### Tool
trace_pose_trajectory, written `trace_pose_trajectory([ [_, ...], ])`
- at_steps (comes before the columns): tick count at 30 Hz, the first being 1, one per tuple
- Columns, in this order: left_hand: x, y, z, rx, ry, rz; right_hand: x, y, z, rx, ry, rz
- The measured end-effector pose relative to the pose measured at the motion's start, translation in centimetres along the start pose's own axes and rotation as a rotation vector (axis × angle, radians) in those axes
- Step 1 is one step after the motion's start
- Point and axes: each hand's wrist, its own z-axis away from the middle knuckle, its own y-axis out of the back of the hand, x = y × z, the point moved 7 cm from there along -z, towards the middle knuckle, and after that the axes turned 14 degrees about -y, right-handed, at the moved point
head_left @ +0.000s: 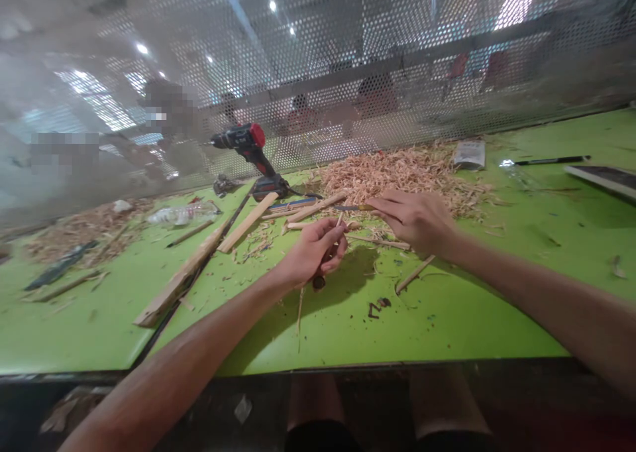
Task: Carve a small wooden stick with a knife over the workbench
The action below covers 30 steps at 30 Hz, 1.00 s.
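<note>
A thin stick is pinched in the curled left hand, seemingly for steadiness, beside a knife gripped closely by the right hand

The person's left grip is a bare five-fingered hand, joined to a slender, sleeveless left forearm. The right grip and right forearm look alike — bare skin throughout. Two bare legs emerge from short, black cloth legwear — its details lost in shadow.
</note>
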Motion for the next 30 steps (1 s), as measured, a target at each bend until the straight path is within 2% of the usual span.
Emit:
trace_pose_trajectory([
  [7,-0.3,0.3,0.0,-0.007,0.021,-0.014,0.1,-0.1,0.0,-0.037,-0.014,0.065],
  [11,-0.2,0.2,0.1,-0.040,0.015,-0.004,2.3,0.2,-0.5,-0.055,-0.096,0.045],
  [15,-0.2,0.0,0.2,-0.027,0.034,-0.011,4.2,1.4,-0.9,0.024,-0.216,0.002],
  [17,-0.1,0.0,0.1,-0.015,0.031,-0.006,3.3,1.4,-0.9,0.019,-0.187,-0.033],
  [20,-0.1,-0.1,0.0,-0.010,0.011,0.009,0.8,0.6,-0.4,-0.019,-0.076,-0.071],
  [23,-0.2,-0.1,0.0,-0.010,-0.007,0.017,-1.0,0.0,0.1,-0.002,-0.003,-0.075],
  [30,-0.1,-0.3,0.2,-0.024,-0.034,0.037,-1.1,-0.3,0.2,-0.003,0.030,-0.018],
])
